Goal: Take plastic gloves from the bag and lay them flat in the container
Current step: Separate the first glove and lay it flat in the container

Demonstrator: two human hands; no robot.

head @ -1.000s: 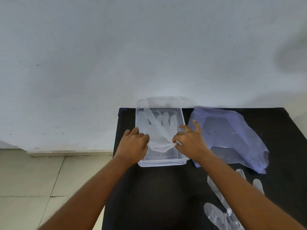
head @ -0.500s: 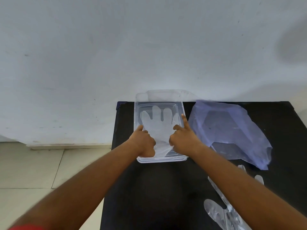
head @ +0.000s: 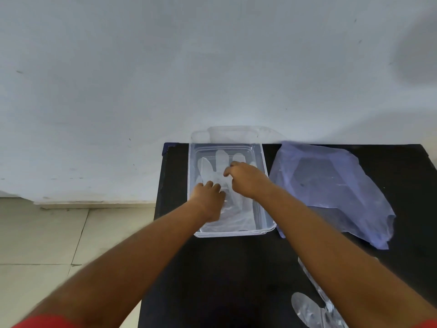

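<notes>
While under both hands (head: 227, 188), glove (head: 221, 162) flat inside container (head: 261, 185).

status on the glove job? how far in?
Done: one plastic glove lies spread in the clear container, fingers toward the wall. In hand: left hand presses its cuff end while right hand smooths near its fingers. Left: loose gloves lie on the black table below the purple bag; whether the bag holds more is unclear.
</notes>
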